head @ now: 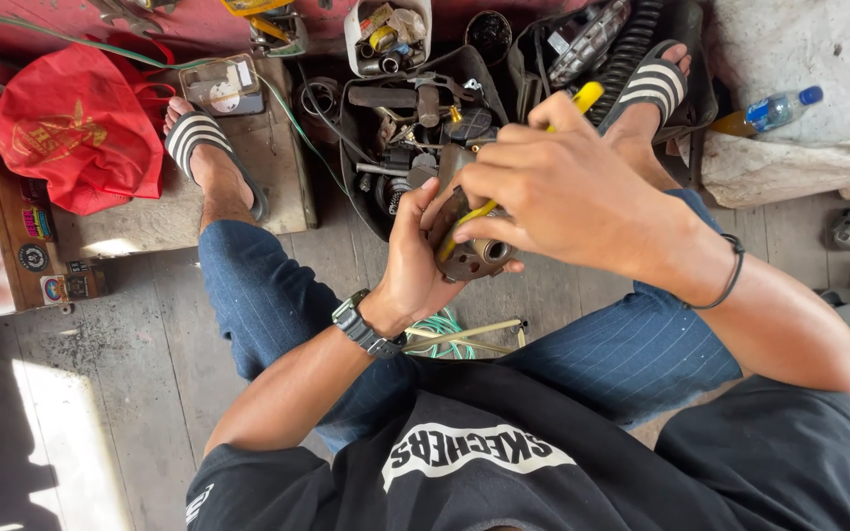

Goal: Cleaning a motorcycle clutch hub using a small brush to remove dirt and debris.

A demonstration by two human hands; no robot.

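Underfoot, the surface is a worn grey plank floor (130,393), dusty and sunlit at its left edge, and the person sits low on it with knees apart and feet in striped sandals. The landmark is the black tool tray (366,187) between the feet, crammed with metal parts and hand tools. Left of the tray lies a red plastic bag (76,123) on a low wooden board; beyond the tray stands a white tub (386,34) of small fittings; well to the right of it a clear plastic bottle (774,110) with a blue cap lies on a pale cloth.

Just in front of the tray, above the gap between the knees, the left hand (415,265) is wrapped around a brown metal part (469,251), gripping it from below and from the side, with a round port facing the camera. The right hand (553,187) is closed around a yellow-handled tool (582,98). The tool's long axis runs diagonally: its handle end points away toward the tray's right side, its working end slants down into the metal part. A coil of green wire (440,329) lies on the floor below the hands.
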